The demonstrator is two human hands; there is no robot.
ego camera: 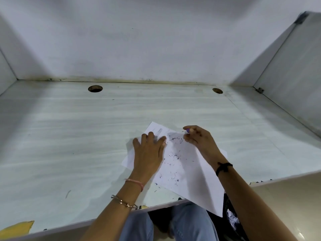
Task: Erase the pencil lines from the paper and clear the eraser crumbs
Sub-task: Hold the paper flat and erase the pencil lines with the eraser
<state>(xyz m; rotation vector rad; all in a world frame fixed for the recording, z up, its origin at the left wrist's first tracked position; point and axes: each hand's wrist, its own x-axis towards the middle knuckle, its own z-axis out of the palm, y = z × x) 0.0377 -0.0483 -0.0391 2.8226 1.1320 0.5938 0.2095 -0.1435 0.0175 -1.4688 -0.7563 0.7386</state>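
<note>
Pinched between my right hand's (196, 136) thumb and fingertips is a small purple eraser (188, 130), only its tip showing past the fingers; it appears to hover at or just over the sheet, contact not clear. Paper (184, 164) lies directly under and to the near side of that grip, skewed on the desk (69, 136), long axis running from the far corner beyond my left fingers down toward my lap, near corner overhanging the desk edge. Left hand (147, 152) spread flat, palm down, pressing the sheet just left of the eraser. Remaining pencil lines (159, 131): faint grey strokes at the far corner, left of and slightly beyond the grip, just past my left fingertips. Judgement: the right hand is the one to reach them, a short move leftward and away. Eraser crumbs (173, 155): dark short flecks scattered down the middle of the sheet, from just beside the grip toward the near edge, a few off the paper onto the desk. Sheet otherwise white, flat under my palm, right side lifted a little under my right wrist.
</note>
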